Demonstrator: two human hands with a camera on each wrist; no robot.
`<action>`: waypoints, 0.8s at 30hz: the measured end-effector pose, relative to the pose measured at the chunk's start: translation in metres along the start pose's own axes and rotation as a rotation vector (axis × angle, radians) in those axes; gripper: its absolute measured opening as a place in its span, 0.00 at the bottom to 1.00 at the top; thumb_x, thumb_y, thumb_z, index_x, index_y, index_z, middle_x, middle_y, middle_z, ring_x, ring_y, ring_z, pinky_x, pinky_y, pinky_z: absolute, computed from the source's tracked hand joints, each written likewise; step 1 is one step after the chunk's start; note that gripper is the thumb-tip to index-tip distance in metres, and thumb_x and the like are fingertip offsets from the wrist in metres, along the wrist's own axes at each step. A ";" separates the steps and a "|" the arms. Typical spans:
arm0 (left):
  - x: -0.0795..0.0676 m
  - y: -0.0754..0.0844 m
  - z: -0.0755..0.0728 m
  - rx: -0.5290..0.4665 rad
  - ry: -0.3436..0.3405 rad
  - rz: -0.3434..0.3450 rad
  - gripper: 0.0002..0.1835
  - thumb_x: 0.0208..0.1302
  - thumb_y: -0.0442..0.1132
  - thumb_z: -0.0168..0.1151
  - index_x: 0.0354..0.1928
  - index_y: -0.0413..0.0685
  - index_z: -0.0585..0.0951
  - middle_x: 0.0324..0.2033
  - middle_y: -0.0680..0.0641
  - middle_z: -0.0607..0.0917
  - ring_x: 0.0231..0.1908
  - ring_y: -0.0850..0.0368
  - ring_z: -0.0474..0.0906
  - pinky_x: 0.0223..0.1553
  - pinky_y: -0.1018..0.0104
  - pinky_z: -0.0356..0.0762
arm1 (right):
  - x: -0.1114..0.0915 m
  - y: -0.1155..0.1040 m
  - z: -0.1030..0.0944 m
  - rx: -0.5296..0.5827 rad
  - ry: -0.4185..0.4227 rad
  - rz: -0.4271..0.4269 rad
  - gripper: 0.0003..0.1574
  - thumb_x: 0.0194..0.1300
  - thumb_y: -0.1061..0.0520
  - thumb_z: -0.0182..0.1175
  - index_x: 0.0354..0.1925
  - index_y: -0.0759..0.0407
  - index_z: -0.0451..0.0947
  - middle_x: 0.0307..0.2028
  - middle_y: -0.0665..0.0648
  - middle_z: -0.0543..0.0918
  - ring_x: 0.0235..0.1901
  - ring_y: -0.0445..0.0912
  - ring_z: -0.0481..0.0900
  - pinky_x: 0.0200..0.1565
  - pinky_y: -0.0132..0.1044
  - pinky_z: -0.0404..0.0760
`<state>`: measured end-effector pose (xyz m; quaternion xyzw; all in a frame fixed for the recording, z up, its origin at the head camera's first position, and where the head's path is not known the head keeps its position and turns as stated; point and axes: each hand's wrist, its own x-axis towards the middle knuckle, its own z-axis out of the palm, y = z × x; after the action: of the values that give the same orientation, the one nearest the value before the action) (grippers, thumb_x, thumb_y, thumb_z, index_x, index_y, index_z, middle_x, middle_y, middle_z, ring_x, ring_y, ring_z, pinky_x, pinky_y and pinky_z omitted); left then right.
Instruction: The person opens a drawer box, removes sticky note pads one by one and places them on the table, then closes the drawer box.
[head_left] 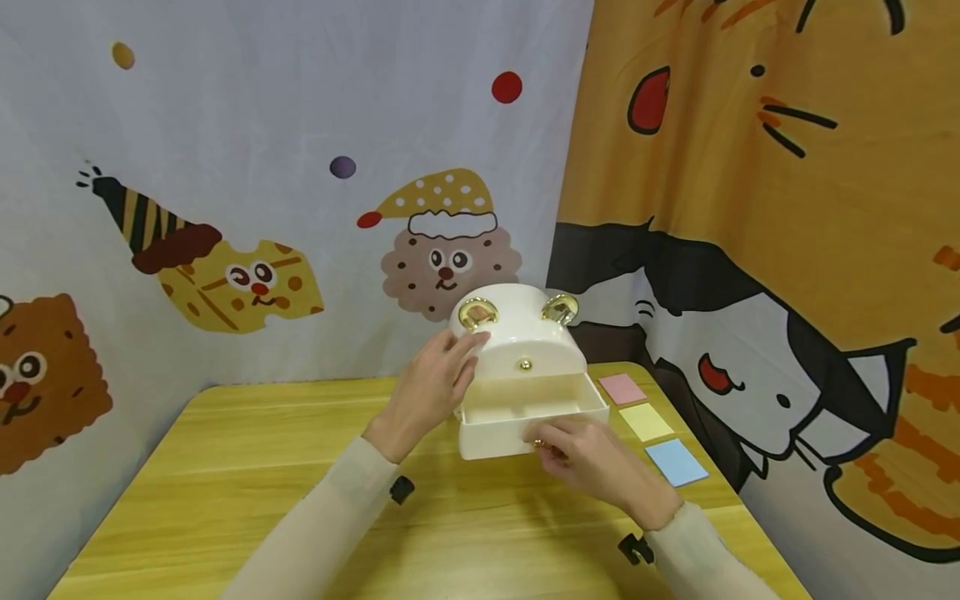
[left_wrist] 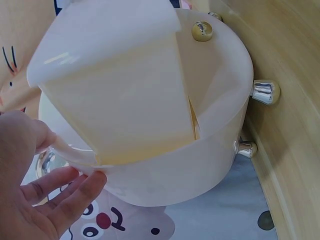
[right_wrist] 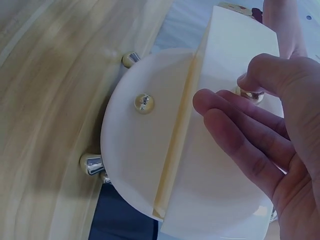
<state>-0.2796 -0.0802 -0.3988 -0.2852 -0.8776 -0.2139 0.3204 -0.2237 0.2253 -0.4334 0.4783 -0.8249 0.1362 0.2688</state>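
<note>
A white storage box (head_left: 517, 333) with gold ears stands at the back of the table. Its middle drawer (head_left: 491, 437) is pulled out, and the pale inside shows. My right hand (head_left: 588, 458) pinches the gold drawer knob (right_wrist: 251, 95) between thumb and index finger; the other fingers extend across the drawer front. My left hand (head_left: 431, 383) holds the box's upper left edge, with thumb on one side and fingertips (left_wrist: 95, 180) on the other. Another gold knob (head_left: 526, 364) sits above the drawer, and a lower knob (right_wrist: 144, 103) shows beneath it.
Pink (head_left: 622, 389), yellow (head_left: 647, 422) and blue (head_left: 677, 462) paper squares lie in a row to the right of the box. Short gold feet (left_wrist: 265, 92) lift the box off the wooden table (head_left: 285, 467). Cartoon-printed curtains (head_left: 262, 100) hang behind and at the right.
</note>
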 end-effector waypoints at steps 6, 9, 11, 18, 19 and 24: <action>0.001 0.002 -0.001 0.009 -0.010 -0.012 0.22 0.87 0.37 0.67 0.77 0.55 0.86 0.45 0.43 0.85 0.36 0.53 0.79 0.33 0.63 0.84 | 0.005 0.003 0.002 -0.005 -0.023 0.033 0.22 0.63 0.67 0.83 0.52 0.52 0.91 0.37 0.45 0.89 0.33 0.34 0.77 0.34 0.20 0.74; 0.001 0.002 -0.001 0.012 -0.002 -0.008 0.22 0.87 0.37 0.68 0.77 0.55 0.86 0.45 0.43 0.86 0.35 0.52 0.80 0.32 0.63 0.84 | 0.007 0.005 0.004 0.002 -0.009 0.037 0.22 0.62 0.69 0.82 0.51 0.52 0.91 0.36 0.45 0.89 0.33 0.34 0.78 0.34 0.21 0.76; 0.000 0.001 -0.001 0.011 0.002 -0.010 0.22 0.87 0.37 0.68 0.77 0.55 0.86 0.46 0.43 0.86 0.35 0.52 0.80 0.32 0.63 0.84 | 0.008 0.007 0.006 0.007 0.001 0.035 0.22 0.62 0.70 0.80 0.50 0.52 0.91 0.35 0.44 0.88 0.32 0.34 0.78 0.35 0.22 0.78; 0.000 0.001 -0.001 -0.008 0.012 -0.013 0.22 0.87 0.37 0.68 0.77 0.56 0.86 0.50 0.43 0.87 0.39 0.51 0.85 0.33 0.60 0.88 | 0.013 0.013 0.014 0.017 0.020 0.031 0.21 0.63 0.71 0.79 0.50 0.53 0.91 0.32 0.44 0.85 0.32 0.33 0.77 0.36 0.23 0.79; -0.001 0.001 -0.001 -0.013 0.016 -0.011 0.22 0.87 0.37 0.68 0.77 0.56 0.86 0.51 0.43 0.87 0.41 0.50 0.86 0.34 0.60 0.89 | 0.013 0.014 0.014 0.016 0.019 0.035 0.20 0.63 0.71 0.79 0.50 0.53 0.91 0.32 0.44 0.85 0.32 0.33 0.77 0.36 0.23 0.79; -0.001 0.001 0.000 -0.034 0.022 -0.009 0.22 0.87 0.37 0.68 0.77 0.55 0.85 0.55 0.43 0.88 0.47 0.48 0.90 0.36 0.59 0.91 | 0.016 0.016 0.016 0.027 0.000 0.066 0.20 0.64 0.70 0.79 0.50 0.54 0.92 0.34 0.44 0.87 0.32 0.35 0.79 0.36 0.25 0.82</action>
<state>-0.2784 -0.0803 -0.3997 -0.2841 -0.8715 -0.2335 0.3243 -0.2491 0.2145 -0.4373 0.4545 -0.8382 0.1561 0.2579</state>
